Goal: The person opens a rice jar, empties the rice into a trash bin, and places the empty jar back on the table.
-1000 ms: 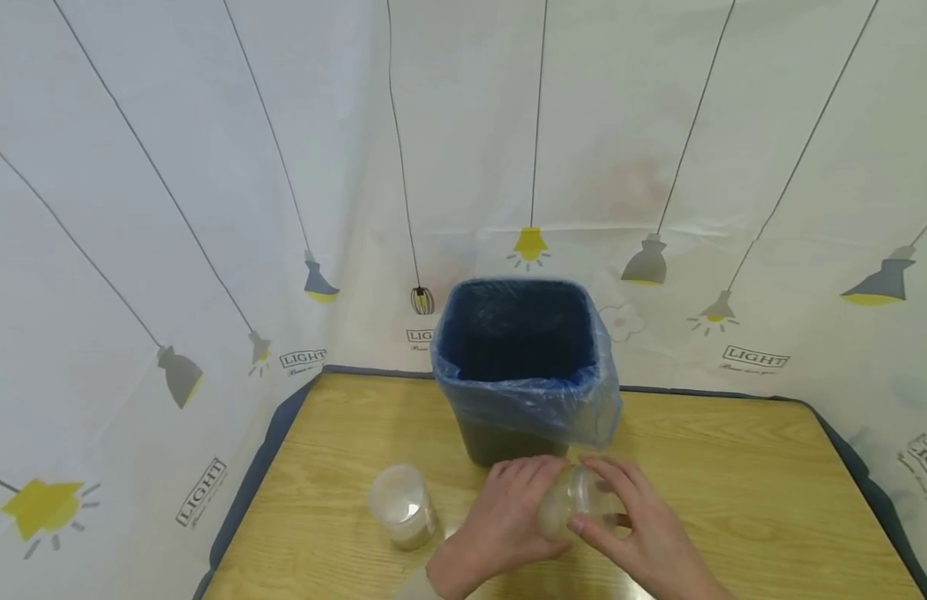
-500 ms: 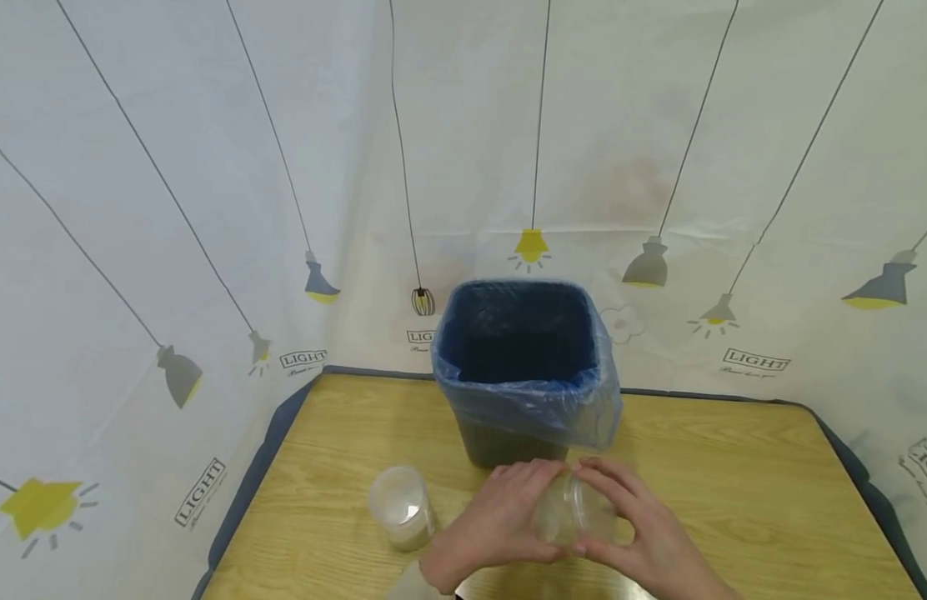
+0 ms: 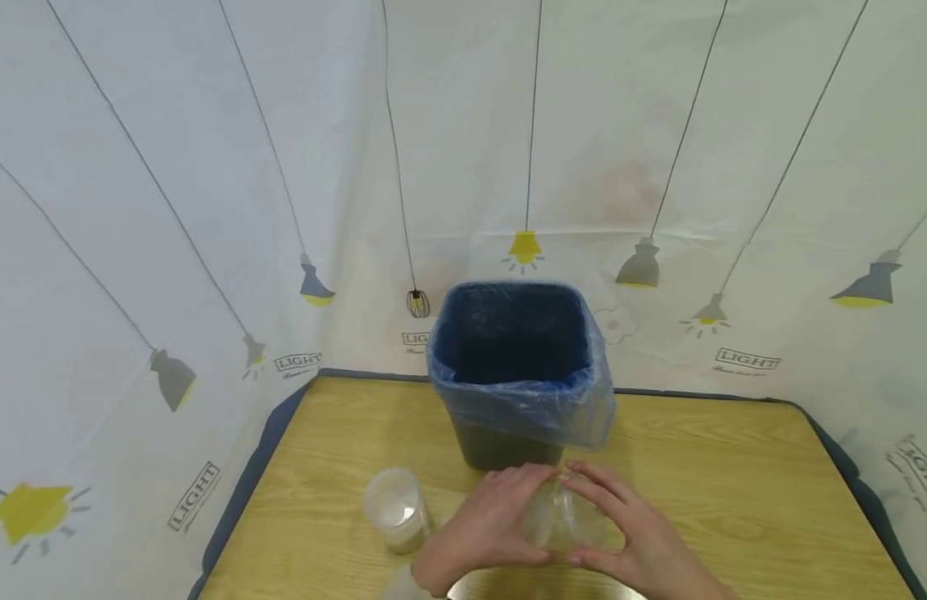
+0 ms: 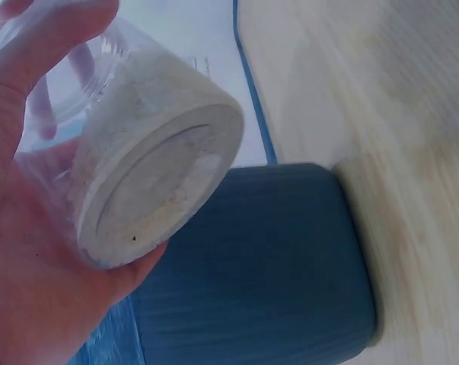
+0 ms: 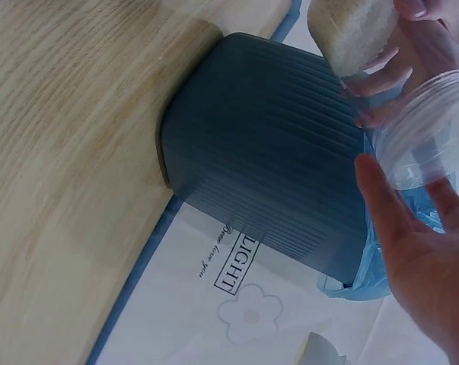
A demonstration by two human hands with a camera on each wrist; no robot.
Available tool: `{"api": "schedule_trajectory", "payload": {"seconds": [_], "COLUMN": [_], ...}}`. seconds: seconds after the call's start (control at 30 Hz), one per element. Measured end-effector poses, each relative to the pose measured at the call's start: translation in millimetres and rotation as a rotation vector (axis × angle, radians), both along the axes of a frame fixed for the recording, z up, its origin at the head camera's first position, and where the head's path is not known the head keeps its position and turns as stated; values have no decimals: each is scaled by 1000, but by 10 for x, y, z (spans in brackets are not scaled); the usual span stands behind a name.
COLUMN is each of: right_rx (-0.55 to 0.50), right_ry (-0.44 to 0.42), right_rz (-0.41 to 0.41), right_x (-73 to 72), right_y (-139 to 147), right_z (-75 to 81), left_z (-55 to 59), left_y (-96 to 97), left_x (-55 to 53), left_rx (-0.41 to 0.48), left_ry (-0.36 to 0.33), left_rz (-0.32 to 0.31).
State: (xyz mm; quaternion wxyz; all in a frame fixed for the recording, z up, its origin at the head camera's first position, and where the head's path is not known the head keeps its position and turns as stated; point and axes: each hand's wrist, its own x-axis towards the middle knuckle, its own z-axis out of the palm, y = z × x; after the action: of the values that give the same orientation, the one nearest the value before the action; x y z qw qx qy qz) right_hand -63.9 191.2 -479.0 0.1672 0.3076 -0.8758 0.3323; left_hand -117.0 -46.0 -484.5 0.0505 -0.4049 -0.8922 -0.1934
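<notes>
In the head view, my left hand [image 3: 482, 525] and right hand [image 3: 632, 533] meet over a clear plastic jar in front of the bin. The left wrist view shows the jar [image 4: 157, 141] tilted, its base towards the camera and pale grainy stuff inside; my left fingers and thumb grip its body. At the jar's other end, my right thumb and fingers are curled round the clear ridged lid [image 5: 427, 129]. Whether the lid is loose cannot be seen. A second clear jar [image 3: 396, 508] with pale contents stands upright on the table, left of my left hand.
Behind the hands stands a dark bin [image 3: 501, 442] lined with a blue plastic bag [image 3: 542, 408] folded over its rim. The wooden table [image 3: 358, 417] meets a white sheet printed with lamps [image 3: 463, 167] at the back and sides.
My right thumb has slid down the lid towards its near edge, and the right fingers have shifted round it. My left hand keeps its grip on the jar. The head view has shifted slightly.
</notes>
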Motion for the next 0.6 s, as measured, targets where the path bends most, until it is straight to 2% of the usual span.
{"api": "schedule_trajectory", "payload": {"seconds": [0.1, 0.17, 0.27, 0.33, 0.43, 0.53, 0.6], "right_rx": [-101, -187, -262, -246, -178, -147, -161], "right_ry": [-158, -315, -517, -591, -615, -589, -566], "right_rz": [-22, -65, -183, -262, -340, -357, -347], "right_x": [37, 60, 87, 90, 82, 73, 76], "right_y": [-13, -37, -71, -89, -112, -136, -151], "right_z": [20, 61, 149, 200, 245, 248, 233], "left_z": [-35, -64, -104, -128, -151, -165, -170], "left_y": [36, 60, 128, 177, 226, 224, 208], "left_x": [24, 46, 84, 114, 153, 180, 194], "left_rx": [24, 46, 82, 95, 98, 93, 85], "left_ry": [33, 62, 110, 140, 194, 245, 264], "left_rz": [16, 49, 111, 145, 178, 198, 204]}}
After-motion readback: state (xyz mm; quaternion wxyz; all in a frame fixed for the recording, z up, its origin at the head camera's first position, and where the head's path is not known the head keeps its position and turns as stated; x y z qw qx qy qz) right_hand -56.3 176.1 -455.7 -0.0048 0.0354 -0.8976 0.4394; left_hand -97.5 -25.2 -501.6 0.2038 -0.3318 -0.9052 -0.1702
